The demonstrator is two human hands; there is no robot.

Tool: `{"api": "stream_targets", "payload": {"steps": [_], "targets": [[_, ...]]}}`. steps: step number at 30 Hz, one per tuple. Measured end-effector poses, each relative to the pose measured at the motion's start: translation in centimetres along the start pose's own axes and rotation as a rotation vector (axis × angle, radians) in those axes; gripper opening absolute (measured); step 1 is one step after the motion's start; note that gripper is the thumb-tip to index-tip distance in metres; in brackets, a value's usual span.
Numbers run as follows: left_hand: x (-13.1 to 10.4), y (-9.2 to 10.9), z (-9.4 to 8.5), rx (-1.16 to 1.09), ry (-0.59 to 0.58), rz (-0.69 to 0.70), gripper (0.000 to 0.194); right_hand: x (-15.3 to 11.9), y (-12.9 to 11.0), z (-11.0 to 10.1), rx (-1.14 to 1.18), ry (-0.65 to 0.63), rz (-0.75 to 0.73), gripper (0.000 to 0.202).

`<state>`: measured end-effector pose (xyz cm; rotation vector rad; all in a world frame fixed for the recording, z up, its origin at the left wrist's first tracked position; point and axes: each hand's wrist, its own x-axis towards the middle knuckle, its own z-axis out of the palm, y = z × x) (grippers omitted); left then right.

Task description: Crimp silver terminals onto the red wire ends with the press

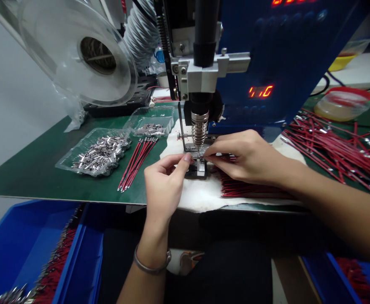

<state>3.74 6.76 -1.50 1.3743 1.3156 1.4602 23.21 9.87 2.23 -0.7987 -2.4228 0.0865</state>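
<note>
My left hand (pixel 167 181) is closed, thumb against fingers, at the left side of a small metal fixture (pixel 200 166). What it pinches is too small to make out. My right hand (pixel 248 158) is also closed at the fixture's right side, its fingertips around something I cannot make out. Directly above the fixture is a spring-wrapped machine tip (pixel 199 128). Under my right hand lies a bundle of red and black wires (pixel 244 190) on a white cloth (pixel 197 196).
Metal parts fill a clear tray (pixel 69 162), with a second clear tray (pixel 168 112) behind it. Red wires (pixel 139 162) lie beside them. A wire pile (pixel 339 147) is at the right. Behind stands a blue machine (pixel 267 50); blue bins (pixel 20 236) sit below the green table (pixel 29 169).
</note>
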Motion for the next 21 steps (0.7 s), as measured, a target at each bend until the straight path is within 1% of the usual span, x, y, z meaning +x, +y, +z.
{"api": "stream_targets", "payload": {"steps": [15,21], "targets": [[0.07,-0.06,-0.01,0.004,0.005,0.007,0.024,0.03,0.01,0.05,-0.011,-0.008,-0.004,0.013],[0.08,-0.05,0.04,-0.005,0.008,0.008,0.021,0.07,0.11,0.15,0.015,0.013,-0.015,0.014]]}}
